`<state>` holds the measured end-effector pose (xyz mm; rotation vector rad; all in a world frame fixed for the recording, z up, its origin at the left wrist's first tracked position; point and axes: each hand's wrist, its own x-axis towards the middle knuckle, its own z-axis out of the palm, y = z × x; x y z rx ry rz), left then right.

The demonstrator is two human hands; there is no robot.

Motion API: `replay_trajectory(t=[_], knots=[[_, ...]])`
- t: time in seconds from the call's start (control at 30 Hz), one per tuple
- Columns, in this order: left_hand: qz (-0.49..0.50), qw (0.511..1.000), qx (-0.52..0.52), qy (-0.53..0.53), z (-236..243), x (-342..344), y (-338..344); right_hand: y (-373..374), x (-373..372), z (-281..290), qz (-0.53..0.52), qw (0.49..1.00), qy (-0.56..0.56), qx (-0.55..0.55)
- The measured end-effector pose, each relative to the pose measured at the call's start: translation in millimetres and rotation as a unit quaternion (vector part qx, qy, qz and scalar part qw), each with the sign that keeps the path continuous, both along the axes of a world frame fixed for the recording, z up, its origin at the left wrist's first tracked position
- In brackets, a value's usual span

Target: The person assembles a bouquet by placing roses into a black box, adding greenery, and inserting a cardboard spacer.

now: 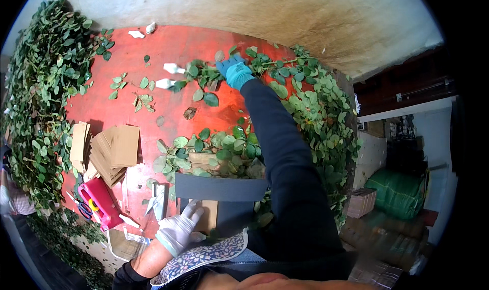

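My right hand (234, 71), in a blue glove, reaches to the far middle of the red table. Its fingers are curled round leafy flower stems (208, 75); the leaves partly hide the grip. Two white-covered flower heads (172, 69) point left from that foliage. Near my body, my left hand (179, 230), in a white glove, lies with fingers stretched over a strip of brown cardboard (208, 216). Under the cardboard is a dark grey sheet (234, 216), with a raised grey band (219, 187) along its far side.
Brown cardboard pieces (125, 146) lie left, beyond a pink tape dispenser (102, 201) and scissors (84, 208). Leafy stems are heaped along the left (46, 71) and right (326, 106) sides. Loose leaves (224, 152) gather beyond the grey band. A wall (285, 15) stands behind the table.
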<state>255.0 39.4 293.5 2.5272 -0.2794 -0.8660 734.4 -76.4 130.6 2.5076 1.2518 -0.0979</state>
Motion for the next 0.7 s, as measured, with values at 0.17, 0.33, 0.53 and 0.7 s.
replay_trajectory(t=[0.17,0.33,0.53,0.7], knots=[[0.015,1.0,-0.001,0.016,3,-5,3,-24,-40,59,0.043,0.997,0.059,0.022],[0.018,0.999,-0.037,0.026,-6,-5,6,-92,-79,126,0.113,0.987,0.032,0.113],[-0.018,0.998,0.049,-0.042,-3,-8,1,-139,-175,232,0.083,0.974,0.072,0.2],[-0.003,0.998,0.012,-0.054,-14,-11,7,-166,-274,307,-0.079,0.823,0.418,0.376]])
